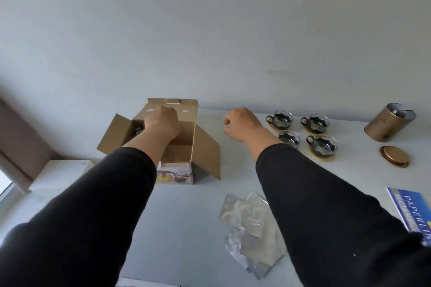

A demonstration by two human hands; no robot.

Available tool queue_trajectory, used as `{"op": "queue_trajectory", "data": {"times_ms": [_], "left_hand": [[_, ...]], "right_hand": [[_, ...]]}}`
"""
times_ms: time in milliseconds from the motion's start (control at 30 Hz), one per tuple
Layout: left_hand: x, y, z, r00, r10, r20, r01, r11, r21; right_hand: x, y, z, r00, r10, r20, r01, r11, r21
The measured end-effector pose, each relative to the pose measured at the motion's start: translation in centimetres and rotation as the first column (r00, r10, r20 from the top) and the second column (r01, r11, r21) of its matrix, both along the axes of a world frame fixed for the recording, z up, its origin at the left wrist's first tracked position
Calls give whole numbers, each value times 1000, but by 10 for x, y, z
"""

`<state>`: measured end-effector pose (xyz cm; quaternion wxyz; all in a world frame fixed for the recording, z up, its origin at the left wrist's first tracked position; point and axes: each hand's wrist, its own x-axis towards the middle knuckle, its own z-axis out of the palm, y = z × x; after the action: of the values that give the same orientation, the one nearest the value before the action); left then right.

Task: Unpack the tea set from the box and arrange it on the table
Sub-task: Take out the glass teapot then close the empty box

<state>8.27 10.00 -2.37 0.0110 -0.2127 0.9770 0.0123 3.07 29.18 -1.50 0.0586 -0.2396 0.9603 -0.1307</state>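
An open brown cardboard box (205,147) stands on the white table (186,216), flaps spread, with a printed picture of the tea set on its front. My left hand (162,121) reaches over the box opening near the back flap, its fingers curled away from view. A dark item (137,130) shows inside the box at the left. My right hand (242,122) hovers above the table between the box and the cups, fingers curled, nothing visible in it. Several glass cups in dark holders (313,122) sit on gold saucers at the right.
A gold canister (387,123) stands tilted at the far right, its round lid (394,155) lying on the table in front of it. Crumpled clear plastic wrappers (251,226) lie near me. A blue paper pack (415,209) is at the right edge, a white box (60,170) at the left.
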Motion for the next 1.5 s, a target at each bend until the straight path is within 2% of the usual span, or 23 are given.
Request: {"op": "queue_trajectory", "data": {"times_ms": [233, 500, 767, 933, 1133, 1233, 1500], "left_hand": [[33, -75, -8, 994, 79, 74, -81, 997, 18], [19, -114, -28, 983, 116, 140, -132, 986, 106], [-2, -134, -43, 974, 90, 208, -125, 979, 163], [-12, -136, -49, 960, 40, 277, -117, 957, 266], [-15, -132, -50, 961, 52, 273, -180, 864, 469], [-12, -134, -52, 956, 69, 286, -235, 765, 600], [-13, -144, -52, 934, 92, 346, -331, 592, 735]], "right_hand": [[30, -76, -12, 995, 78, 67, -76, 997, -31], [10, -134, -26, 968, 192, 160, -192, 981, -14], [20, -173, -48, 909, 199, 365, -204, 979, -26], [30, -187, -66, 921, 137, 365, -138, 990, -24], [44, -196, -76, 937, 56, 345, -46, 998, -38], [50, -201, -81, 949, 17, 315, -6, 999, -34], [60, -218, -90, 958, -104, 268, 121, 992, -47]]}}
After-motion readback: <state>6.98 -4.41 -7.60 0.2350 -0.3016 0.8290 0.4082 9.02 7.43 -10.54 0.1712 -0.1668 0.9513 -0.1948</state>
